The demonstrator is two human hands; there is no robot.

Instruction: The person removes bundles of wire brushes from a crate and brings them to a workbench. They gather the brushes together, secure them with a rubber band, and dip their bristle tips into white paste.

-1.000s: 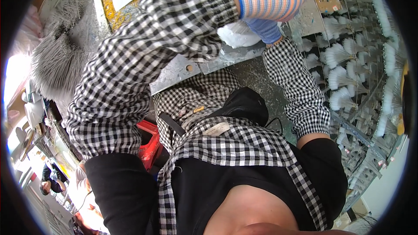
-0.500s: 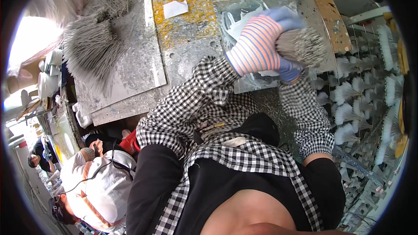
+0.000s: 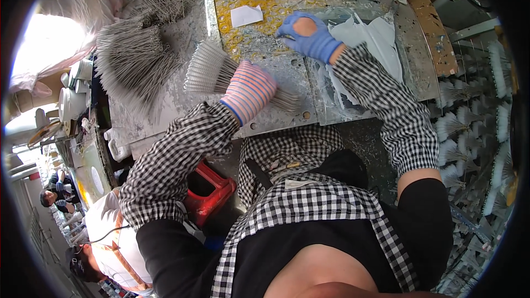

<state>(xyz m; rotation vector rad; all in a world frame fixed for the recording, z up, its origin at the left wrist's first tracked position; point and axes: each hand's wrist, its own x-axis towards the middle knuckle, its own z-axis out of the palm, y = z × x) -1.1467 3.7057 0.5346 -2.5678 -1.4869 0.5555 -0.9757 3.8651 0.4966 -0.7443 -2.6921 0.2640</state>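
My left hand [image 3: 251,89], in a pink-and-blue striped glove, is closed around a bundle of thin wire-stemmed brushes [image 3: 207,69]. Their pale heads fan out to the left, and the grey stems [image 3: 288,100] stick out on the right, low over the bench. My right hand [image 3: 309,37], in a blue glove with an oval of bare skin showing, hovers by the yellow-stained board [image 3: 265,30]. Its thumb and fingers are apart, with nothing visible in them. Beside its wrist, white paste [image 3: 378,41] is spread on a flat plate.
A large pile of similar grey brushes [image 3: 130,60] lies on the left board. A white paper [image 3: 247,16] rests on the yellow-stained area. Racks of hanging brushes [image 3: 455,124] stand at right. A red stool [image 3: 212,196] and another person [image 3: 118,243] are at lower left.
Both hands were together around the bundle over the paste plate. My left hand has carried the bundle left, while my right hand has let go and moved toward the yellow-stained board.
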